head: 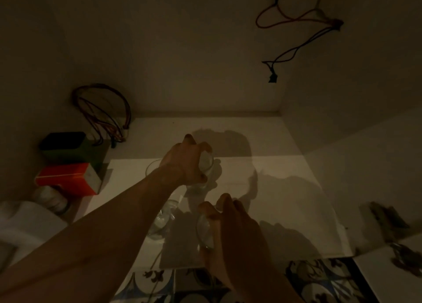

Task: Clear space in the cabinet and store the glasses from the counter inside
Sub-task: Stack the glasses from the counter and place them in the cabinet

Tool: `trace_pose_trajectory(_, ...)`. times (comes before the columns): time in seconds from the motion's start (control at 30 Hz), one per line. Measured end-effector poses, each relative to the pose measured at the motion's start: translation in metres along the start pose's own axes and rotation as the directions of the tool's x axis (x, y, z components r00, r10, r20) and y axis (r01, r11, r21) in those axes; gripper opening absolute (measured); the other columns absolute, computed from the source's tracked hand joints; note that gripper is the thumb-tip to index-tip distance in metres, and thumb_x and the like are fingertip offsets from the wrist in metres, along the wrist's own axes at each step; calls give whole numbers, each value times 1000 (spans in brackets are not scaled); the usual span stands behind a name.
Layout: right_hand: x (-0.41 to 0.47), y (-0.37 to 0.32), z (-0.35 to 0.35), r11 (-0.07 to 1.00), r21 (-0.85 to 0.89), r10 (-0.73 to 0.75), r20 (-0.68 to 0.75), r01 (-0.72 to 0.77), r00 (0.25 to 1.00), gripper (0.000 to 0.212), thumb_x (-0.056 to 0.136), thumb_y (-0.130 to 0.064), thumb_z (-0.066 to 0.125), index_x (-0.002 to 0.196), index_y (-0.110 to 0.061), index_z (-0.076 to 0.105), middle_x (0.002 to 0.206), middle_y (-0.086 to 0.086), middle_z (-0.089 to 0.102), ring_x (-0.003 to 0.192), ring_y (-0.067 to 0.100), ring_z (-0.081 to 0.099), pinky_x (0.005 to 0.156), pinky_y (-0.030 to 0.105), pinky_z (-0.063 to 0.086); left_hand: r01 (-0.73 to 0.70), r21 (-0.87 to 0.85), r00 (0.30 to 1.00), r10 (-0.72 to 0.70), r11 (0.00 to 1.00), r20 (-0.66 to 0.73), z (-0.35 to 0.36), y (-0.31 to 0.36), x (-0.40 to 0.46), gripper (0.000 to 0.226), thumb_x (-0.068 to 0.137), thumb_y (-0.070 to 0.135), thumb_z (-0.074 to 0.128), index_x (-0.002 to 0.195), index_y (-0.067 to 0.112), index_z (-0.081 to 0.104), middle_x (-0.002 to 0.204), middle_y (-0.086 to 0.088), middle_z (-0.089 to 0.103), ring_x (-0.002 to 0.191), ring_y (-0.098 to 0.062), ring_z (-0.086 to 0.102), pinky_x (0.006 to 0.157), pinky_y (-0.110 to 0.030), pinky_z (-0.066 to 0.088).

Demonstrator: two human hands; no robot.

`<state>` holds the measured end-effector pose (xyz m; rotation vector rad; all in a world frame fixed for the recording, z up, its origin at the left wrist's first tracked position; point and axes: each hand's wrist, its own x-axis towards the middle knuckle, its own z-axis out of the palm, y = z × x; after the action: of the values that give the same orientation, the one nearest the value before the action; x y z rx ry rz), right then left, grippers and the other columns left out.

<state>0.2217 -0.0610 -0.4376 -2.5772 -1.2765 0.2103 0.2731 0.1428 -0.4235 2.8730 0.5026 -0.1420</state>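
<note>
Boxes at far left of the cabinet shelf [262, 143]: dark green box [68, 146] behind, red box [68, 177] in front, coil of wires [102, 113] rising against the left wall above them. Pale blurred container [27, 220] at the near left corner. Next rightward, two clear glasses already on the shelf: rear glass [151, 168] partly hidden by the forearm, near glass [163, 220] under the arm. Left hand [185, 163] reaching deep in, fingers curled over the rim of a third glass [206, 165], base at or near the shelf, contact unclear in the dim light. Right hand [235, 225] nearer the shelf's front edge, fingers wrapped round a fourth glass [205, 229]. Loose cables [294, 28] hanging on the back wall, upper right. Patterned tiles [319, 277] below the shelf edge.
</note>
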Motion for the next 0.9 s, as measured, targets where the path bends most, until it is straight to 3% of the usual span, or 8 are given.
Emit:
trace_pose_trajectory(0.17,5,2,4,1000,26,7,15,-8,1000,70,82,-45,72,135,-40,28,132,-3,29,122,24,38,90,40,53,10,-25,1000,-10,1000,12,-1,-4,2,83,69,46,84,141,39,43,134,-11,38,110,-35,59,95,-42,53)
trace_pose_trajectory(0.4,10,1,4,1000,-28,6,18,-6,1000,68,77,-47,74,128,-36,31,122,-1,32,109,23,41,79,39,54,-6,-18,1000,6,1000,8,6,-3,5,84,71,45,83,142,38,40,136,-12,35,111,-35,57,95,-42,52)
trace_pose_trajectory(0.53,17,1,5,999,-34,11,0,-11,1000,73,76,-47,74,136,-35,35,126,0,37,111,23,45,81,38,54,-10,-2,1000,10,1000,7,9,-6,3,98,71,56,80,150,43,24,145,-12,32,117,-38,56,96,-49,51)
trace_pose_trajectory(0.67,25,-5,5,999,-36,-2,-31,1,1000,75,76,-49,74,139,-34,35,130,1,40,111,23,45,81,36,52,3,-143,992,-21,990,-125,4,-15,-12,93,74,77,59,150,51,11,142,-10,39,108,-38,61,90,-49,52)
trace_pose_trajectory(0.8,37,-13,0,1000,-2,-14,-59,14,998,71,78,-48,74,139,-33,40,133,1,42,112,24,47,86,35,52,-8,-174,940,-52,985,-336,0,-37,-32,71,90,68,47,150,42,21,138,-7,47,103,-30,63,74,-35,44)
trace_pose_trajectory(0.9,47,-18,-4,1000,14,-7,-66,8,998,75,75,-48,77,139,-32,44,130,2,46,113,25,49,88,34,51,33,-210,919,-113,977,-378,1,-59,-44,65,95,63,42,151,38,21,137,-6,50,97,-25,65,70,-33,45)
